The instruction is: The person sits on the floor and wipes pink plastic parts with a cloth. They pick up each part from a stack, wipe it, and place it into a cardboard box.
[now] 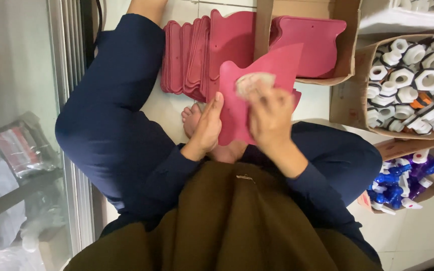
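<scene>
A person seated on a pale tiled floor is seen from above, knees spread in dark blue trousers. A flat, dark pink plastic panel [257, 95] with a notched, curved outline is held upright just above the lap, near the middle of the scene. The left hand [208, 125] is closed on the panel's left edge, thumb pressed along the face. The right hand [272, 118] is laid on the panel's front, its fingers clamped on a small crumpled pale cloth [253, 83] that is pressed against the upper part of the panel. The panel is judged to be light, stiff and thin, with a smooth face that could slip; a hold by the edges, as shown, seems safest. Beyond it, on the far side, a stack of like pink panels [192, 55] is leaned on the floor, and more are kept in a cardboard box [345, 45]. To the right, a box of white ring-shaped caps [413, 75] is seen, and nearer, a box of blue and white spray nozzles [403, 185].
</scene>
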